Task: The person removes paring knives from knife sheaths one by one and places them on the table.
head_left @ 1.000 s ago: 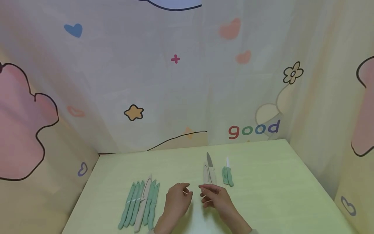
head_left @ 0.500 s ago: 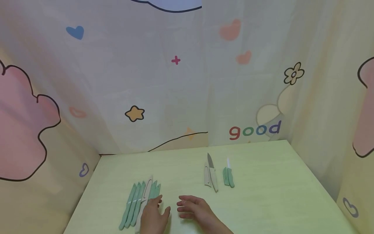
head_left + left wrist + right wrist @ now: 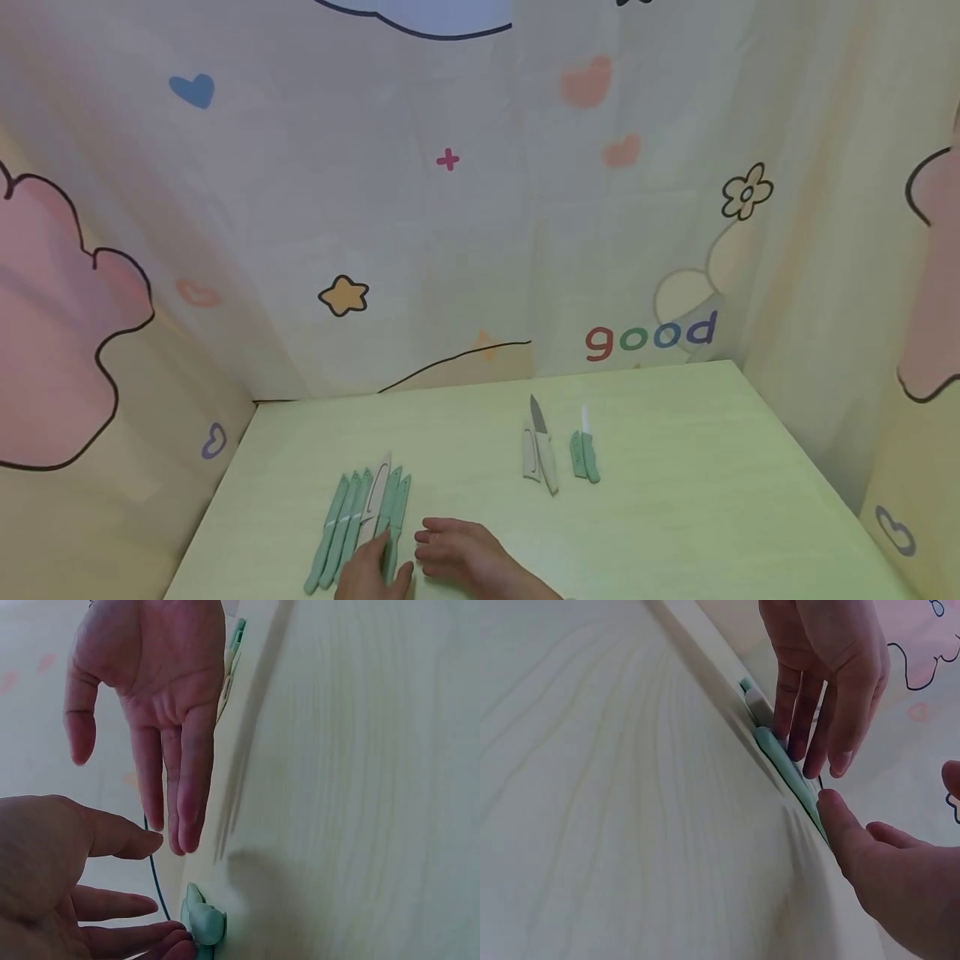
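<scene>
A row of sheathed knives lies at the left of the table: several green knives (image 3: pixel 336 533) and a longer beige knife (image 3: pixel 378 483) among them. My left hand (image 3: pixel 369 575) is over the handles at the row's right end, hiding parts of them. In the right wrist view its fingertips come down right at a green handle (image 3: pixel 784 761). Fingers loosely extended, my right hand (image 3: pixel 472 554) hovers just right of the row, holding nothing. In the left wrist view, the right palm (image 3: pixel 169 675) faces the camera above the left hand.
Farther back to the right lie a bare-bladed beige knife (image 3: pixel 550 467) beside its beige sheath (image 3: pixel 530 454), and a small white-bladed green knife (image 3: pixel 590 462) beside its green sheath (image 3: pixel 577 454). A printed curtain (image 3: pixel 420 217) encloses the pale table (image 3: pixel 690 500).
Both hands have moved left and toward the person, away from the bare beige knife, whose handle now shows. The left hand has come over the row's handles.
</scene>
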`<state>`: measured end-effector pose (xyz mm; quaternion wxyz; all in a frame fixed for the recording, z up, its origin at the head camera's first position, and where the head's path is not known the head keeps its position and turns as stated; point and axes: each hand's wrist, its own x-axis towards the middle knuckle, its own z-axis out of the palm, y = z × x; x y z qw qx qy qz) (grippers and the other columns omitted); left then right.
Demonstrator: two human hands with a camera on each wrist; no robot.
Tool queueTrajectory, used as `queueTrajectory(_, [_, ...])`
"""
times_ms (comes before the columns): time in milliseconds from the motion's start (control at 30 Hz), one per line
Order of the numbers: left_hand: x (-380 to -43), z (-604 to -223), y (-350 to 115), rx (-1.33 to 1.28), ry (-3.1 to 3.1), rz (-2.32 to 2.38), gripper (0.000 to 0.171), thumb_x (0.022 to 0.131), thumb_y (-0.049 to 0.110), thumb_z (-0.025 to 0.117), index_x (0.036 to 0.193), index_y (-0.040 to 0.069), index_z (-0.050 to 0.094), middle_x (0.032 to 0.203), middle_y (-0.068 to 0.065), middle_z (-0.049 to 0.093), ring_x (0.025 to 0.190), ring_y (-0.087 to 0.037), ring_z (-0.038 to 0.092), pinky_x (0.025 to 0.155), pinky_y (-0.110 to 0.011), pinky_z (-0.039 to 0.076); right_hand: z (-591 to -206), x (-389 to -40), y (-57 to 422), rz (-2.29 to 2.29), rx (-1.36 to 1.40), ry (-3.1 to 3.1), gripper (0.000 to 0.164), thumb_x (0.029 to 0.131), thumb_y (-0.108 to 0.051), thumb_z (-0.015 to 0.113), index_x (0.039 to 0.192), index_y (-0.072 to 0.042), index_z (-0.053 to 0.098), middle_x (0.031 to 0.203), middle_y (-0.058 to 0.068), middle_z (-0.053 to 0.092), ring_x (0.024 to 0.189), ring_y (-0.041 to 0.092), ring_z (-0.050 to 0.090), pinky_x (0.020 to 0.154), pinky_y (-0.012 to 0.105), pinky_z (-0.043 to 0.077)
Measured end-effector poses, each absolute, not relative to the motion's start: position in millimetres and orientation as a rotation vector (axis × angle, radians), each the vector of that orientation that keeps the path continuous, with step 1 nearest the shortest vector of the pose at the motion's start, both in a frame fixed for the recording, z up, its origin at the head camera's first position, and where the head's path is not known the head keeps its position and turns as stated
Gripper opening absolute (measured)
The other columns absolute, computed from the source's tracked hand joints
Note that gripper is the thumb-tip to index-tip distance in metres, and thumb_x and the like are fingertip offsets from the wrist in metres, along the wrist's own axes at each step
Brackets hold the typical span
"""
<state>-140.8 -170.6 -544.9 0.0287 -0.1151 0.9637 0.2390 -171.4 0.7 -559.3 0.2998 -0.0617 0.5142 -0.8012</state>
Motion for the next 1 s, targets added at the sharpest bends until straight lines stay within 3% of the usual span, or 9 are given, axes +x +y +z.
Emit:
queueTrajectory(200, [-142.2, -550.3, -173.6, -0.416, 2.888, 0.711, 0.067, 0.082, 0.042, 0.073, 0.129, -0.003, 0.056, 0.117, -0.019, 0.061, 0.113, -0.037, 0.051, 0.095, -0.053, 0.048, -562.0, -170.1, -13.1, -2.009, -0.141, 1.312, 0.056, 0.092, -0.013, 0.054, 0.142, 0.007, 0.038, 0.138, 0.021, 0.05, 0.111, 0.027, 0.055, 0.104, 0.047, 0.044])
queueTrajectory(367, [-145.6, -550.8, -174.0, -0.455, 2.781, 0.715, 0.069, 0.084, 0.046, 0.069, 0.131, -0.003, 0.054, 0.122, -0.021, 0.061, 0.113, -0.036, 0.052, 0.095, -0.052, 0.049, -562.5, -170.6, -17.8, -1.917, -0.093, 1.307, 0.059, 0.091, -0.014, 0.054, 0.144, 0.003, 0.037, 0.137, 0.016, 0.051, 0.113, 0.024, 0.055, 0.102, 0.043, 0.047])
queueTrajectory(667, [-148.8, -544.4, -168.1, -0.439, 2.764, 0.708, 0.061, 0.086, 0.036, 0.069, 0.13, -0.003, 0.054, 0.115, -0.016, 0.064, 0.101, -0.03, 0.06, 0.087, -0.05, 0.053, -559.4, -172.0, -15.5, -1.911, -0.127, 1.386, 0.053, 0.093, -0.012, 0.047, 0.143, 0.007, 0.037, 0.132, 0.016, 0.056, 0.106, 0.023, 0.059, 0.101, 0.044, 0.048])
queueTrajectory(1000, [-150.7, -548.2, -168.6, -0.449, 2.86, 0.817, 0.048, 0.084, 0.013, 0.07, 0.125, -0.006, 0.057, 0.103, -0.015, 0.067, 0.079, -0.017, 0.061, 0.073, -0.043, 0.056, -560.5, -173.2, -13.1, -1.911, -0.116, 1.435, 0.049, 0.097, -0.014, 0.049, 0.14, 0.007, 0.041, 0.128, 0.017, 0.059, 0.108, 0.027, 0.059, 0.099, 0.045, 0.049])
